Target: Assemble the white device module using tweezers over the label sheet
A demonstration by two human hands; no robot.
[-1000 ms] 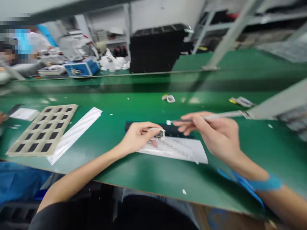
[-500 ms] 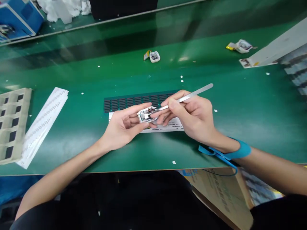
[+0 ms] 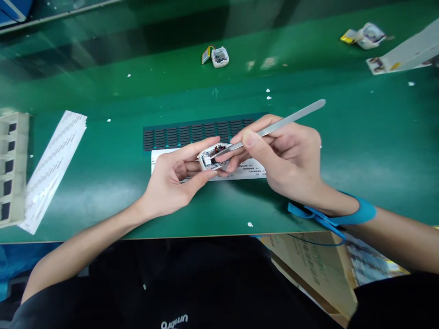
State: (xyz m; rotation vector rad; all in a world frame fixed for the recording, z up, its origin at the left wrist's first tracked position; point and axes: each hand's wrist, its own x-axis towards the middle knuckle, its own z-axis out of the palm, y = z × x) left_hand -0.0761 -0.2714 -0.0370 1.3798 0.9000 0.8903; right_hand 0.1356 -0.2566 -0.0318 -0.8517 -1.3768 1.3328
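Observation:
Between the thumb and fingers of my left hand (image 3: 173,180) is a small white plastic housing (image 3: 202,163), its open side showing a circuit board and thin wires. My right hand (image 3: 288,157) is closed around metal tweezers (image 3: 291,119), held like a pen. Their tip reaches into the housing beside a small white part on the board; whether they grip it I cannot tell. Right fingertips are close against the housing's right side. Under the hands lie a sheet of dark strips (image 3: 185,133) and a white printed sheet (image 3: 245,171), both partly covered.
Farther back sit an open white housing with a yellow-edged battery (image 3: 220,57) and another such housing (image 3: 372,36) at right. To the left are a printed strip sheet (image 3: 56,169) and a beige compartment tray (image 3: 22,169). A blue wrist strap (image 3: 360,211) trails a cord near the table edge.
The camera view has shifted a little and come closer. The tweezers still point into the housing, which my left hand keeps holding; the housing looks slightly more tilted.

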